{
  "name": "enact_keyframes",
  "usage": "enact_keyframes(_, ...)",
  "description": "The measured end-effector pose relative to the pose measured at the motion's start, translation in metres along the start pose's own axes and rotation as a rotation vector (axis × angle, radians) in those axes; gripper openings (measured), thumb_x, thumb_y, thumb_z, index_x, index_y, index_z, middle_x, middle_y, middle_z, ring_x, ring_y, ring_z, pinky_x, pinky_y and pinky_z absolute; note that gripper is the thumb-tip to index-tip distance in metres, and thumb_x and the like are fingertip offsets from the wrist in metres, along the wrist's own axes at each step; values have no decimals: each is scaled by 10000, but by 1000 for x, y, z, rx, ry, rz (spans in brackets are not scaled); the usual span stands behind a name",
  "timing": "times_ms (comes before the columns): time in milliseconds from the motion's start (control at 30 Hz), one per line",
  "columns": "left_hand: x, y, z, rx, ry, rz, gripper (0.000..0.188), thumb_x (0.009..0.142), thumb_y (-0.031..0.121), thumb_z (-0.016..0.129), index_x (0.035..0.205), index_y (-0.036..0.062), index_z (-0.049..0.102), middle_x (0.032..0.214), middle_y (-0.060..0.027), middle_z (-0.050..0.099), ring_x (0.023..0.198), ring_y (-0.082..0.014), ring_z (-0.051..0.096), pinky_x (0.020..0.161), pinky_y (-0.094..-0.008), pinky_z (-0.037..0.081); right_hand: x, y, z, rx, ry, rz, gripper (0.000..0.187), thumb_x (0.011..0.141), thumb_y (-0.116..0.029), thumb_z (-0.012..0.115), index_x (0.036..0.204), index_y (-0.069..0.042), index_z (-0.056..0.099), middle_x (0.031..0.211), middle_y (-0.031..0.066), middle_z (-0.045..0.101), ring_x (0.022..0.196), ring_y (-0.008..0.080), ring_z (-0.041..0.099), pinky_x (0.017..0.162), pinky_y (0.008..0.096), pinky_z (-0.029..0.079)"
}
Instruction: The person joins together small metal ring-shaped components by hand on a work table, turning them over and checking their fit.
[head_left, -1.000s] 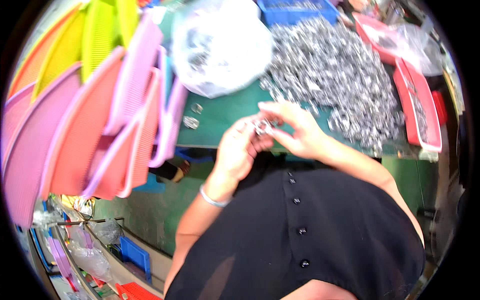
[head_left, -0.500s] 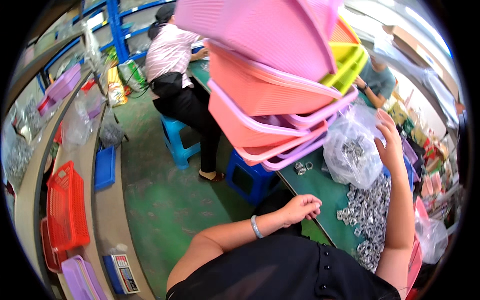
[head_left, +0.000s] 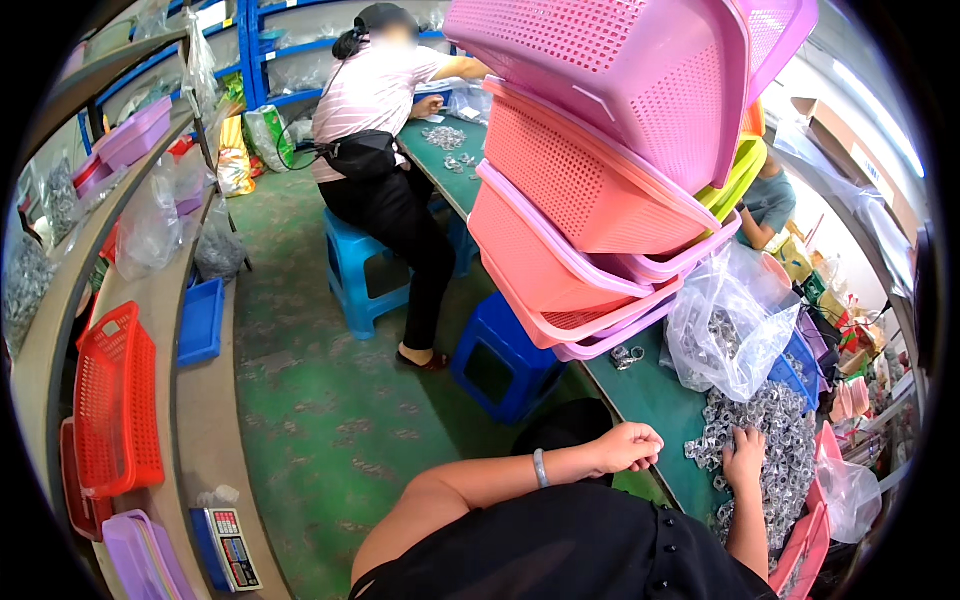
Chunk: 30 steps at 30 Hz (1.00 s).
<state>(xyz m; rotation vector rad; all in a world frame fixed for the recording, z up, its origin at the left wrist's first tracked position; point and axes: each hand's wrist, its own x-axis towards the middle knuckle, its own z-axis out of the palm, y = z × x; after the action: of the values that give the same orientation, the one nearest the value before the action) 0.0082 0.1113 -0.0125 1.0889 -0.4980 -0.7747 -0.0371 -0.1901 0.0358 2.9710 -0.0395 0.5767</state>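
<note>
A large pile of small shiny ring-like parts [head_left: 790, 440], silvery or clear, spreads over the green table [head_left: 650, 395]. My right hand [head_left: 743, 460] rests on the pile's left side, fingers spread and pointing away from me. By the table's near left edge, my left hand [head_left: 628, 447] is closed with its fingers curled together; whether anything is in them is hidden. Beyond the pile lies a clear plastic bag [head_left: 735, 315] with more such parts inside. A few loose parts [head_left: 626, 357] sit to the left of the bag.
A tall stack of pink, orange and yellow plastic baskets [head_left: 600, 170] towers over the table. A blue stool [head_left: 505, 355] stands beside it. One person [head_left: 370, 120] sits farther along the table, another person [head_left: 768, 205] across it. Shelves with a red basket [head_left: 120, 400] line the left.
My right hand has come down from beside the plastic bag onto the pile of parts. My left hand stays closed near the table edge. The view has shifted a little.
</note>
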Motion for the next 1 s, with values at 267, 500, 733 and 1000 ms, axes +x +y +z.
enact_keyframes(267, 1, -2, -2, -19, -6, 9, 236, 896, 201, 504, 1032, 14, 549, 859, -50, 595, 730, -106, 544, 637, -237, 460, 2, 10, -2, 46, 40, -36, 258, 611, -67, 637, 854, -16, 568, 938, 152, 523, 910, 346, 468, 798, 416, 398)
enact_keyframes(500, -1, -6, -2, -47, 21, 8, 194, 885, 185, 506, 990, 30, 557, 813, -38, 591, 676, -89, 536, 584, -215, 450, 7, 8, 3, 33, 61, 22, 235, 611, -99, 666, 815, -30, 573, 910, 118, 533, 917, 322, 466, 792, 411, 390)
enact_keyframes(733, 1, -5, 1, -4, -7, -35, 241, 889, 186, 508, 1043, 5, 547, 869, -53, 596, 741, -106, 550, 649, -236, 469, 11, 32, 16, 159, 267, 19, 191, 618, 16, 603, 785, -36, 524, 802, 112, 521, 822, 313, 477, 736, 402, 382)
enact_keyframes(1000, 4, -7, 7, 35, 0, -72, 240, 889, 196, 516, 1035, 10, 550, 861, -45, 599, 740, -103, 554, 647, -234, 471, 13, 22, 14, 208, 222, 156, 226, 646, 48, 551, 855, -36, 540, 741, 105, 517, 763, 299, 482, 690, 402, 371)
